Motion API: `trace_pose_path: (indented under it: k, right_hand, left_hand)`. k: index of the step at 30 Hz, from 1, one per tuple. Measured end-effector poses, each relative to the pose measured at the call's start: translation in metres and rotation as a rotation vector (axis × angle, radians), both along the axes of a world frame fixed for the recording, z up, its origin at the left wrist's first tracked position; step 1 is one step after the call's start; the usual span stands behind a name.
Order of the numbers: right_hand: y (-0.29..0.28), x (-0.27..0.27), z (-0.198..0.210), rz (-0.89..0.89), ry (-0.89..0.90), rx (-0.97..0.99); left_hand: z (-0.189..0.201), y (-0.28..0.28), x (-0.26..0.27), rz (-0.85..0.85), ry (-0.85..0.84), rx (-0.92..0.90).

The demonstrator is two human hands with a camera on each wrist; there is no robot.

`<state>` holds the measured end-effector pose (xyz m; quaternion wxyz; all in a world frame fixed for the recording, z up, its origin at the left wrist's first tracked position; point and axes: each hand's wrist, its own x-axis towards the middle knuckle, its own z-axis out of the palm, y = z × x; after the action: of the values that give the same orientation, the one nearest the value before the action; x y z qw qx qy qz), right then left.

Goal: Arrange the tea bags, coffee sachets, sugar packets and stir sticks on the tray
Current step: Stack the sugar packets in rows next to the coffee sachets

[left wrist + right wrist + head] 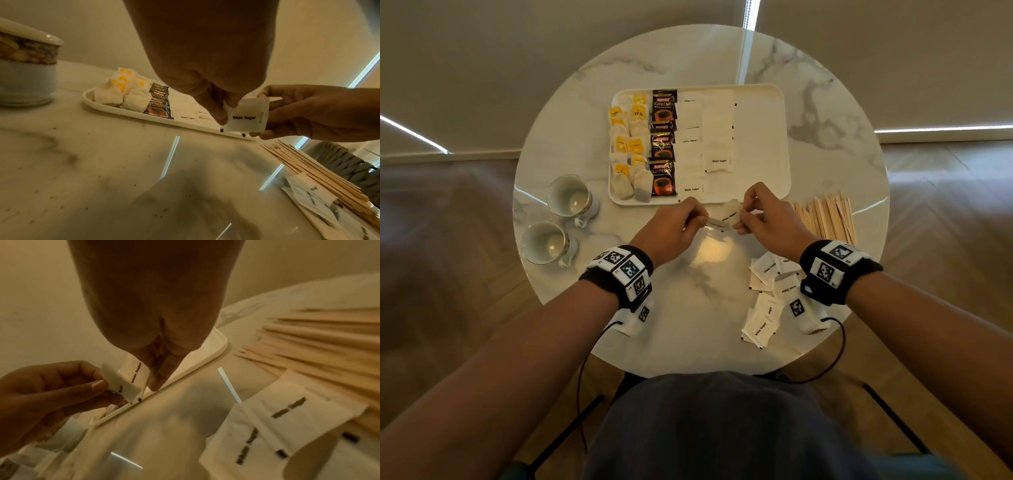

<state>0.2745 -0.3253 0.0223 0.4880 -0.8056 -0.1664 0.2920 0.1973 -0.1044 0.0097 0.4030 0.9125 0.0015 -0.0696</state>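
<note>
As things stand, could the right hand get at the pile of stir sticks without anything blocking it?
Probably yes, once freed. The stir sticks lie uncovered on the table just right of the right hand, nothing between them. But that hand and the left hand both pinch a sugar packet, so it must let go first.

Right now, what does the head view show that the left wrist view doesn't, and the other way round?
Only the head view shows the second cup and the loose sugar packets near the table's front edge. Only the left wrist view shows the held sugar packet flat on, label readable. Both show the left hand and right hand pinching it, the tray and the stir sticks.
</note>
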Motion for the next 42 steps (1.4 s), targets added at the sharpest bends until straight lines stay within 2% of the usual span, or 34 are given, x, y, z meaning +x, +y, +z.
trace_pose_path:
  k: [7,14,22,26,31,34,37,42]
  right_hand:
    - [0.017,0.01,0.0,-0.089,0.077,-0.004]
    - [0.02,0.026,-0.007,0.068,-0.06,-0.171]
    - [0.034,0.058,-0.027,0.124,-0.287,-0.254]
    - [0.039,0.079,-0.038,0.092,-0.304,-0.294]
    - [0.047,0.097,-0.05,0.097,-0.338,-0.358]
    - [0.052,0.101,-0.054,0.014,-0.269,-0.29]
    - [0.053,0.103,-0.058,-0.063,-0.242,-0.252]
    - [0.053,0.105,-0.063,-0.064,-0.272,-0.27]
  left_hand:
    - [-0.003,0.005,0.014,0.032,0.025,-0.05]
    - [-0.012,0.007,0.036,0.061,-0.012,0.0]
    - [-0.018,0.003,0.065,0.073,-0.079,0.001]
    - [-0.026,0.007,0.078,0.079,-0.141,0.117]
    - [-0.038,0.007,0.085,-0.088,-0.12,0.364]
    - [-0.042,0.004,0.086,-0.134,-0.121,0.463]
    - [-0.043,0.003,0.089,-0.125,-0.114,0.503]
    - [-0.043,0.005,0.094,-0.139,-0.11,0.527]
